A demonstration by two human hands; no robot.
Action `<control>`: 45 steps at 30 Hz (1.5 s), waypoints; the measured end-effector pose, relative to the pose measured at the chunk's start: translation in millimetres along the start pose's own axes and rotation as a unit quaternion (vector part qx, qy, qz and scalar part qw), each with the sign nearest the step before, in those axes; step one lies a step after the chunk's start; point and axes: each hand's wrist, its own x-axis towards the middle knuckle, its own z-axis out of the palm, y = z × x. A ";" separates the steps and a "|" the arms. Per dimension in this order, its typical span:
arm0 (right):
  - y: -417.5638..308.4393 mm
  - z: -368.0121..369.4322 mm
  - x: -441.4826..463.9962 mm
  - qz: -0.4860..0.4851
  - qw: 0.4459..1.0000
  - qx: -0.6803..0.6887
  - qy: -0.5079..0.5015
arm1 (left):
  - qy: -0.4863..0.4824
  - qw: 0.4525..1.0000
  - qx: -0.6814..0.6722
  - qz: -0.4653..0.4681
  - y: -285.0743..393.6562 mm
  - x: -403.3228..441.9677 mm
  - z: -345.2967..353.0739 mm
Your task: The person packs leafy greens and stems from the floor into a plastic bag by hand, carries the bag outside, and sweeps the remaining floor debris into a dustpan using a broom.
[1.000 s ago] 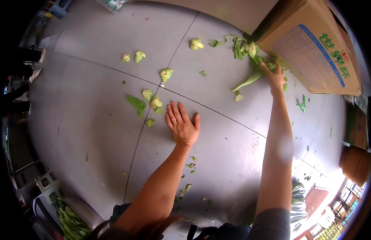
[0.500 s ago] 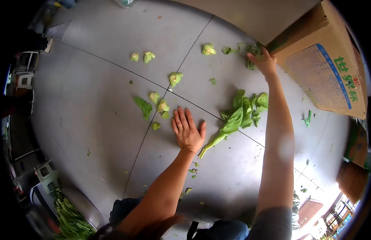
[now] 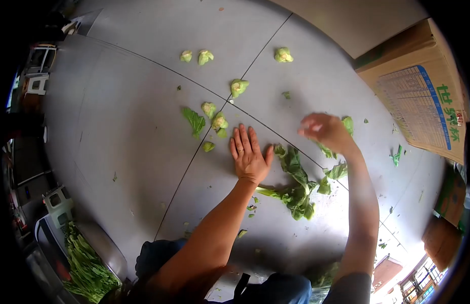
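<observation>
My left hand (image 3: 251, 157) lies palm down on the grey tiled floor (image 3: 138, 126), fingers stretched out. Just right of it is a pile of limp leafy greens (image 3: 298, 195), its pale stalk end near my left wrist. My right hand (image 3: 325, 133) hovers above and beyond the pile, slightly blurred, fingers loosely curved and apart, with nothing visible in them. A loose green leaf (image 3: 348, 125) shows right behind that hand. Several cut stem bases lie beyond my left hand, among them one stem base (image 3: 220, 120) close to its fingertips. A single leaf (image 3: 194, 121) rests left of these.
A cardboard box (image 3: 422, 91) stands at the right. At the lower left, a metal basin (image 3: 111, 258) holds trimmed green stalks (image 3: 85, 263). Green scraps (image 3: 252, 207) dot the floor near my knees, and a green plastic strip (image 3: 396, 155) lies below the box.
My right hand has come back from beside the box toward me. The wilted leaves by the box are gone from there, and the leaf pile right of my left hand is larger and rearranged.
</observation>
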 end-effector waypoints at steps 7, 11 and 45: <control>-31.6 33.3 144.2 -0.001 0.937 -0.271 0.222 | 0.010 0.999 0.026 0.021 1.1 0.3 0.1; -16.5 59.4 104.9 -0.062 0.919 -0.326 0.211 | 0.018 1.000 0.011 0.001 -0.4 -4.3 -0.9; 33.2 240.2 -104.2 0.069 0.819 -0.330 0.464 | -0.045 0.992 0.100 -0.065 -193.0 260.4 -51.2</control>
